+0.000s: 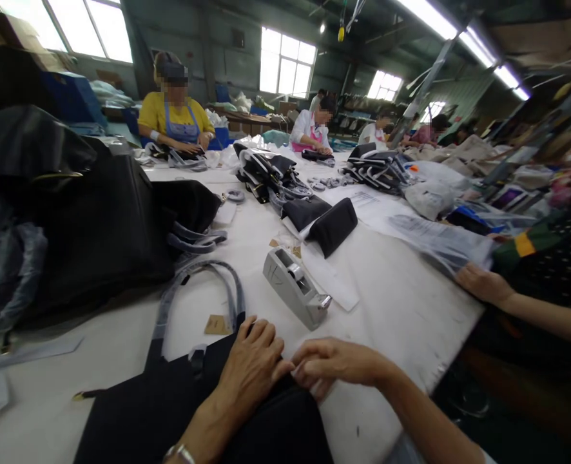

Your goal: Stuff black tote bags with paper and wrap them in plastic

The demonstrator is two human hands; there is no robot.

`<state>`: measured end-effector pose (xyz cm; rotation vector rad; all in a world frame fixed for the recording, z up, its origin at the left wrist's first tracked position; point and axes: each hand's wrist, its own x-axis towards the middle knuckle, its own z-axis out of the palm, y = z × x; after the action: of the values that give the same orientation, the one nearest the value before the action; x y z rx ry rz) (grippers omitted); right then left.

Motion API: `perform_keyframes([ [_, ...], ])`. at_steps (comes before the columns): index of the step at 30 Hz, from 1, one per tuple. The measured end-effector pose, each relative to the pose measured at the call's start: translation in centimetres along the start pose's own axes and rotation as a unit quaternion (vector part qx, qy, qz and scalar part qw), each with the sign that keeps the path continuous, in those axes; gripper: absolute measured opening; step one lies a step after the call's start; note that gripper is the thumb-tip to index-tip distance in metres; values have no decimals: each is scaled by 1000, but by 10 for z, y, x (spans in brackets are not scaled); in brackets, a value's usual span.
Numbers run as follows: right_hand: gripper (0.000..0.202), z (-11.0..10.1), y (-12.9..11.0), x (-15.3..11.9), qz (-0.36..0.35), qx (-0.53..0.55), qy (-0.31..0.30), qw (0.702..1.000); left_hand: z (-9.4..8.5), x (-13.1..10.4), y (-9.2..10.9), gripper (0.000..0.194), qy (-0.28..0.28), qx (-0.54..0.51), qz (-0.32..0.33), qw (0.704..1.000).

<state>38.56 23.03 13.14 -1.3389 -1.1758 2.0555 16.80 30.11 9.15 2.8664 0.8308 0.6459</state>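
Note:
A black handbag (135,399) lies flat on the table in front of me, its wrapped handles (240,290) looping away from me. My left hand (254,361) rests on the bag's top edge, fingers curled over it. Just to its right, my right hand (334,364) is closed in a pinch at the bag's edge, its fingertips close to my left thumb. Whatever lies between the right fingers is hidden. A grey tape dispenser (292,287) stands just beyond my hands. By the handles lies a brown tag (216,325).
Large black bags (106,225) are heaped at the left. Further off lie another black bag (334,225) and a pile of bags (266,167). A co-worker's hand (483,283) holds clear plastic (430,238) at the right table edge. Other people work across the table (387,277).

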Motion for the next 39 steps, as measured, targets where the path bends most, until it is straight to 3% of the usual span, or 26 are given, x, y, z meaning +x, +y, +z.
perform_keyframes([
  [2, 47, -29, -10, -28, 10, -16, 62, 998, -1, 1, 2, 28, 18, -8, 26, 999],
  [4, 44, -63, -18, -44, -4, -79, 202, 976, -5, 2, 3, 27, 25, -19, 57, 998],
  [5, 42, -79, -19, -47, -8, -132, 292, 947, -7, 2, 4, 26, 25, -23, 66, 997],
  [7, 42, -106, -15, -41, 9, -260, 441, 859, -11, 0, 3, 25, 13, -19, 66, 998],
  [9, 48, -123, -7, -26, 36, -354, 503, 788, -15, -3, 2, 23, 0, -8, 57, 998],
  [10, 49, -127, -4, -19, 44, -378, 507, 773, -17, -4, 2, 20, -5, -1, 53, 999],
  [13, 34, -128, 4, -7, 51, -388, 510, 766, -22, -9, 1, 11, -10, 6, 42, 999],
  [17, 20, -126, 8, -26, 67, -358, 543, 757, -25, -10, 2, 11, 3, -17, 34, 999],
  [20, 26, -128, 16, -47, 38, -331, 540, 773, -24, -9, 2, 11, 18, -30, 32, 999],
  [22, 40, -131, 23, -54, -32, -391, 523, 757, -22, -9, 1, 11, 23, -31, 33, 999],
  [26, 76, -139, 31, -48, -126, -628, 394, 659, -18, -11, 0, 10, 20, -31, 33, 999],
  [29, 88, -145, 24, -35, -133, -716, 272, 629, -19, -12, 1, 9, 26, -32, 33, 999],
  [31, 87, -147, 15, -29, -136, -730, 211, 635, -21, -12, 2, 10, 30, -36, 34, 998],
  [34, 80, -148, 2, -27, -133, -709, 169, 671, -22, -11, 2, 10, 39, -48, 35, 997],
  [37, 66, -146, -5, -34, -125, -655, 191, 721, -21, -11, 2, 11, 56, -57, 39, 996],
  [39, 49, -141, -12, -44, -150, -613, 247, 735, -20, -11, 2, 12, 64, -61, 39, 995],
])
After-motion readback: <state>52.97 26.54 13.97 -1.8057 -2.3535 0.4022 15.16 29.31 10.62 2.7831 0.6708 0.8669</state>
